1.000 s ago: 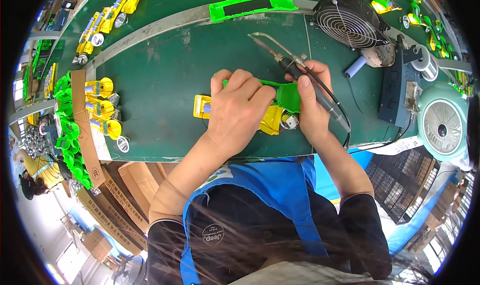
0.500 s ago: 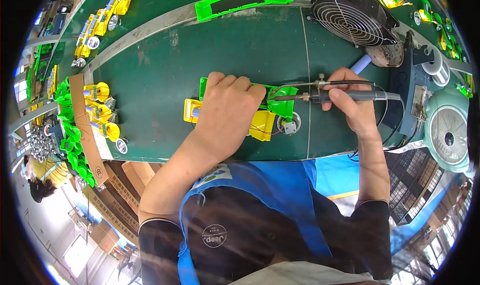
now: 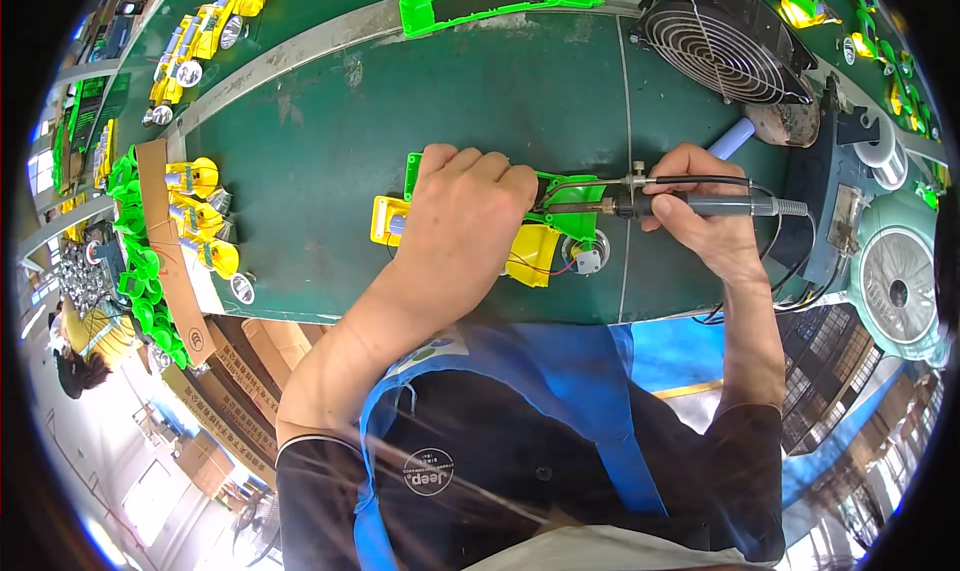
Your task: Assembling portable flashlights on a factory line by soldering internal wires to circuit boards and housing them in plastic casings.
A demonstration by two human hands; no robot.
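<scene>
My right hand (image 3: 705, 211) grips a soldering iron (image 3: 690, 205) with a thin solder feed tube along it. The iron's tip reaches into a green plastic housing (image 3: 585, 193) beside my left fingers. My left hand (image 3: 465, 206) lies curled over that housing and a yellow housing half (image 3: 535, 256), its knuckles up and its fingertips mostly hidden; it holds the green housing down. Below the green housing, a round lamp reflector (image 3: 588, 256) with red and dark wires sits by the yellow half. What the iron's tip touches is hard to make out.
A black fan (image 3: 720, 51) stands at the far right. Beside it are a dark soldering unit (image 3: 815, 191), a solder spool (image 3: 880, 156) and a pale green fan (image 3: 898, 276). Yellow lamp parts (image 3: 205, 221) and a cardboard strip (image 3: 170, 251) lie left. A green frame (image 3: 500, 3) rests at the back.
The view has shifted slightly, so the bench things appear a little further right. The iron's tip sits slightly deeper in the green housing, near my left fingers. Both hands keep their holds.
</scene>
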